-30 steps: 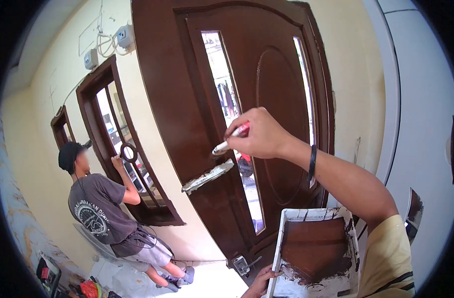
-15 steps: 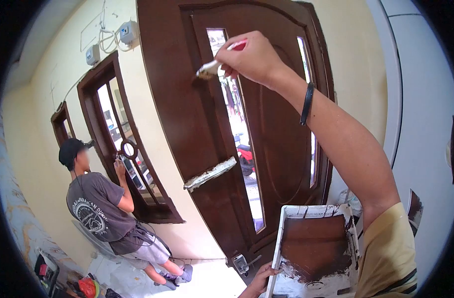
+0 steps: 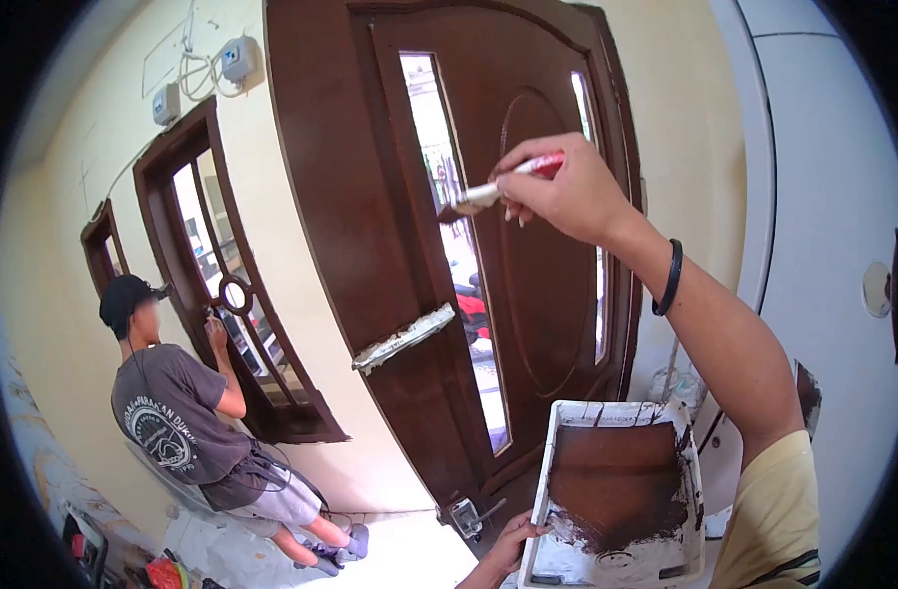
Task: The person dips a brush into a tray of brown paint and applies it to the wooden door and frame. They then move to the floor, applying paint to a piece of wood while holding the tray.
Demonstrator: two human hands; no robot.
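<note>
Gripping a brush (image 3: 493, 189) by its handle with fingers curled tight, the right hand (image 3: 567, 191) is pressing the bristles against the door (image 3: 370, 196) beside its glass strip, while the left hand (image 3: 508, 550) is clasping the tray (image 3: 621, 491) by its lower corner.

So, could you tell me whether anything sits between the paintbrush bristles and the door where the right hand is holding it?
Nothing visible does: the paintbrush in the right hand has its bristles at the brown door, beside the glass strip.
</note>
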